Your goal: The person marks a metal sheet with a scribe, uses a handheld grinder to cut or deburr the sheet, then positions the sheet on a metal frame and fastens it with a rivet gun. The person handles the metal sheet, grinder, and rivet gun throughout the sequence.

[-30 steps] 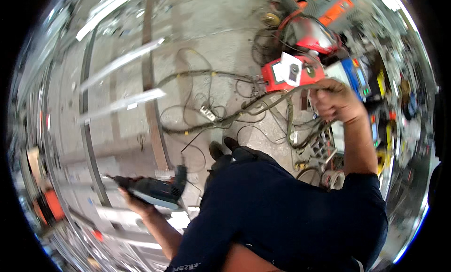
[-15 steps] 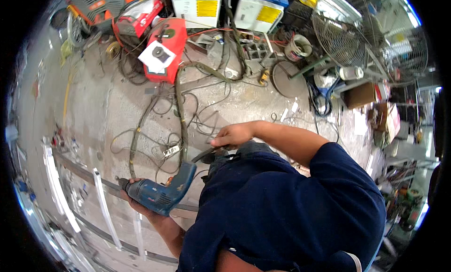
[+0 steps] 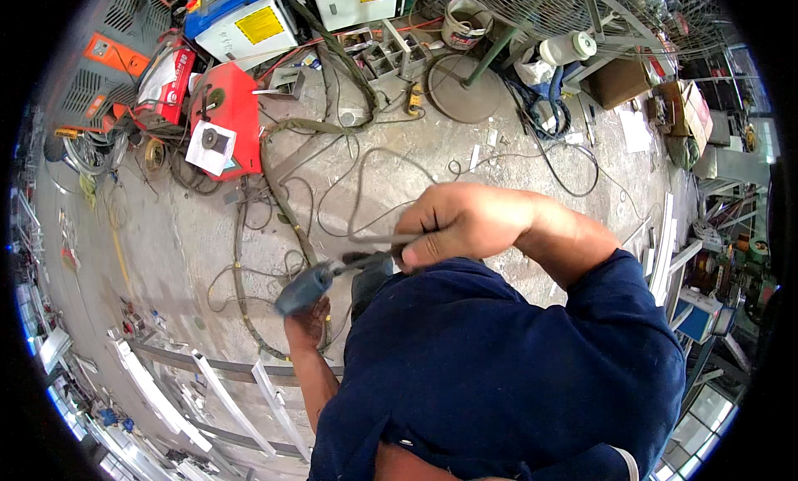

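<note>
My left hand (image 3: 309, 321) is closed around a blue power drill (image 3: 301, 292), which is smeared by motion. The drill's handle end with its cord sleeve points toward my right hand (image 3: 470, 223), and its chuck cannot be made out. In front of my chest, my right hand is closed on the drill's power cord (image 3: 378, 238), with the cord running between thumb and fingers. From there the grey cord loops away over the concrete floor ahead.
A red machine (image 3: 226, 120) with a paper on top stands at far left, beside blue-and-white machines (image 3: 241, 24). Thick hoses (image 3: 283, 198) cross the floor. A round metal stand base (image 3: 464, 89) and a bucket (image 3: 467, 24) are ahead. White metal bars (image 3: 233, 402) lie lower left.
The drill has turned from lying lengthwise across my left hand to being foreshortened. My right hand has risen with the cord. The whole view has shifted.
</note>
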Tool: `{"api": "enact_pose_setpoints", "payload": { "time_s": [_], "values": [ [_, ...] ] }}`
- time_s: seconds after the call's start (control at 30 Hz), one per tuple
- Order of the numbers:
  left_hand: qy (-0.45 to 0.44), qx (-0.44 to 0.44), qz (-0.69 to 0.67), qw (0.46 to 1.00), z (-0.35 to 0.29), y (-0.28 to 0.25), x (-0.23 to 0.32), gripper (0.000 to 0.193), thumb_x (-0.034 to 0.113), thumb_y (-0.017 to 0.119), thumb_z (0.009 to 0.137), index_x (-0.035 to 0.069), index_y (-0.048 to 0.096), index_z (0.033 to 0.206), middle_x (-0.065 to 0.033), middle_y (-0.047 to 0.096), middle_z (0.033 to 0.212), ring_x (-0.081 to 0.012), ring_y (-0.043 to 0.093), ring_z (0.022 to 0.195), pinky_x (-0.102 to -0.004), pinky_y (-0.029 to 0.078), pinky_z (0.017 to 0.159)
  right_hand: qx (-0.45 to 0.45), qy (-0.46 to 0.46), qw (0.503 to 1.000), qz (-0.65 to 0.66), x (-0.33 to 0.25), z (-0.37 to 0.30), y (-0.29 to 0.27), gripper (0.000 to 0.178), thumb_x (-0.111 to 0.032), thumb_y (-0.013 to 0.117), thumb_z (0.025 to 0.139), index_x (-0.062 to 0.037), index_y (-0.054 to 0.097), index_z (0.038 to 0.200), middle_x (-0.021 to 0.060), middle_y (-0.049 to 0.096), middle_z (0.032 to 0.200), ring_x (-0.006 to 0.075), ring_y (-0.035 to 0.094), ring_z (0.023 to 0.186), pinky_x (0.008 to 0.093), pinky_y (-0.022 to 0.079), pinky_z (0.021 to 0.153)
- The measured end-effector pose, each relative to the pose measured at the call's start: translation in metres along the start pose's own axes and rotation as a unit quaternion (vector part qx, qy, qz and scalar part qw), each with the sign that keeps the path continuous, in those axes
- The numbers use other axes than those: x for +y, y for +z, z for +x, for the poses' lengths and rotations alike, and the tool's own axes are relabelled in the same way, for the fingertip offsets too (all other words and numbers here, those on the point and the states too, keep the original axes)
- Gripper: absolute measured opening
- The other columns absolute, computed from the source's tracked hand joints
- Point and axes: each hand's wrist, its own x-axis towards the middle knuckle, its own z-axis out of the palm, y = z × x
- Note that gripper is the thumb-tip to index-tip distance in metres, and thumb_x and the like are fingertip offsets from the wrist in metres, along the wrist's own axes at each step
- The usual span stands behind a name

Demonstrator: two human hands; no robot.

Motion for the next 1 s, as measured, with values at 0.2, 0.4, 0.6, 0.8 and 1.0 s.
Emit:
{"api": "enact_pose_setpoints", "payload": {
  "time_s": [0.2, 0.4, 0.6, 0.8, 1.0],
  "values": [
    [0.003, 0.128, 0.300, 0.945, 0.024, -0.024, 0.014, 0.068, 0.040, 0.067, 0.091, -0.002, 0.041, 0.138, -0.0189, 0.066, 0.112, -0.0265, 0.066, 0.091, -0.0376, 0.052, 0.079, 0.195, 0.190, 0.946, -0.176, 0.081, 0.013, -0.044, 0.035, -0.029, 0.064, 0.091, 0.0004, 0.068, 0.108, 0.0160, 0.070, 0.091, 0.0261, 0.066, 0.083, 0.0373, 0.051, 0.078],
    [-0.057, 0.215, 0.384, 0.896, 0.046, -0.080, 0.019, 0.048, 0.042, 0.062, 0.093, 0.000, 0.057, 0.115, -0.0129, 0.066, 0.097, -0.0199, 0.062, 0.069, -0.0314, 0.048, 0.061, 0.391, 0.273, 0.878, -0.038, 0.249, -0.051, -0.165, 0.021, -0.013, 0.058, 0.091, 0.0005, 0.069, 0.101, 0.0075, 0.059, 0.071, 0.0190, 0.055, 0.062, 0.0368, 0.046, 0.057],
    [-0.099, 0.266, 0.338, 0.897, 0.016, -0.066, 0.002, 0.049, 0.042, 0.062, 0.093, 0.000, 0.055, 0.118, -0.0154, 0.067, 0.102, -0.0238, 0.065, 0.076, -0.0359, 0.052, 0.068, 0.611, 0.229, 0.688, 0.317, 0.356, -0.096, -0.291, 0.008, -0.009, 0.062, 0.088, -0.0047, 0.061, 0.082, 0.0036, 0.051, 0.065, 0.0174, 0.046, 0.051, 0.0337, 0.041, 0.050],
    [-0.018, 0.233, 0.327, 0.916, 0.010, -0.038, -0.054, 0.045, 0.035, 0.059, 0.096, 0.004, 0.050, 0.127, -0.0181, 0.065, 0.112, -0.0334, 0.067, 0.096, -0.0420, 0.052, 0.083, 0.699, 0.108, 0.550, 0.444, 0.484, -0.130, -0.398, 0.010, -0.014, 0.065, 0.089, -0.0072, 0.058, 0.088, 0.0060, 0.053, 0.066, 0.0218, 0.049, 0.052, 0.0394, 0.045, 0.051],
    [-0.162, 0.111, 0.400, 0.895, -0.008, 0.106, -0.144, 0.041, 0.023, 0.064, 0.094, 0.001, 0.053, 0.128, -0.0166, 0.067, 0.109, -0.0249, 0.067, 0.095, -0.0365, 0.053, 0.082, 0.714, 0.036, 0.378, 0.589, 0.576, -0.177, -0.455, 0.013, -0.024, 0.062, 0.094, -0.0143, 0.060, 0.086, -0.0004, 0.053, 0.068, 0.0159, 0.048, 0.057, 0.0322, 0.041, 0.052]
  ]
}}
